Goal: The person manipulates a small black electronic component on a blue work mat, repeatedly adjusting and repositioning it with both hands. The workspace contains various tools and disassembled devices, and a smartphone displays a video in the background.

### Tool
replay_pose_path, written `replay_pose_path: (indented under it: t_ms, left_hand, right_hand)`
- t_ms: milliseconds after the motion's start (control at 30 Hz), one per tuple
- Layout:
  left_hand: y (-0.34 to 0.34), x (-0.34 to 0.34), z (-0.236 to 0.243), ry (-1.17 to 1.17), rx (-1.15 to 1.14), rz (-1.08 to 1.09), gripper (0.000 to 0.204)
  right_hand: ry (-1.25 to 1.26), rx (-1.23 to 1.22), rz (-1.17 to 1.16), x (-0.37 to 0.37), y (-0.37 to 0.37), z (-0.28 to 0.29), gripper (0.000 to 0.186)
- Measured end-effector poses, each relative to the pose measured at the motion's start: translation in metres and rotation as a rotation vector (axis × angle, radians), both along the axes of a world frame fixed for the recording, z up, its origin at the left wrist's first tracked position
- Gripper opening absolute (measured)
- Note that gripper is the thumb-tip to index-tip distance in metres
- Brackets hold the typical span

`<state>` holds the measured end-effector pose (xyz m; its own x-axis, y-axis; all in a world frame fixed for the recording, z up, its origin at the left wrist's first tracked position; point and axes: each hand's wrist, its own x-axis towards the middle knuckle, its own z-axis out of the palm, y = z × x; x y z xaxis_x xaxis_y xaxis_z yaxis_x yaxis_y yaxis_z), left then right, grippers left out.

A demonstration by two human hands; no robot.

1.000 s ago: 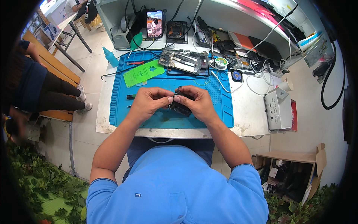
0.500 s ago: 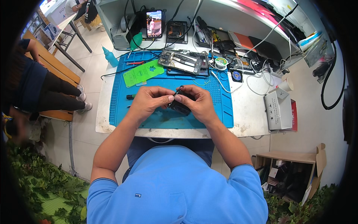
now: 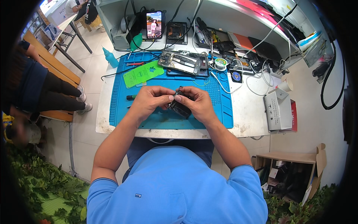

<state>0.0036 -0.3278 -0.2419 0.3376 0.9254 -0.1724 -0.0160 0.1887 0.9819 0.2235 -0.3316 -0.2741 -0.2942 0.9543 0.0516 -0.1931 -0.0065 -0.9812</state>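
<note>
Above the blue work mat (image 3: 156, 122), both of my hands meet on a small dark phone part (image 3: 181, 108), black with a rounded lower end. My right hand (image 3: 199, 103) wraps its fingers round the part's right side, thumb near the top edge. With thumb and forefinger, my left hand (image 3: 151, 100) pinches at the part's upper left edge; the exact spot is too small to make out. A screwdriver with a green and black handle (image 3: 131, 97) lies beside my left hand. Farther back rests an opened phone (image 3: 181, 62) with its insides bare.
A green card (image 3: 143, 73) lies on the mat, with a solder spool (image 3: 220, 64) at back right. A lit phone (image 3: 154, 24) stands at the back. A blue bottle (image 3: 110, 57) is at left, a white box (image 3: 278, 109) at right. Another person (image 3: 44, 89) stands at far left.
The dark part has tilted slightly in my fingers, and my hands have barely shifted. The picture on the standing phone has changed. The person at far left has moved a little.
</note>
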Motion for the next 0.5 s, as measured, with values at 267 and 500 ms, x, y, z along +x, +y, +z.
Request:
replay_pose_path:
  t_ms: [267, 500]
  left_hand:
    - [0.0014, 0.0003, -0.0067, -0.021, 0.005, 0.007, 0.028]
    - [0.0009, -0.0024, -0.0101, -0.037, -0.027, 0.008, 0.028]
  right_hand:
    - [-0.010, -0.002, -0.002, 0.0001, 0.0009, -0.0030, 0.031]
    - [-0.018, -0.023, -0.009, -0.0005, 0.0003, -0.0008, 0.031]
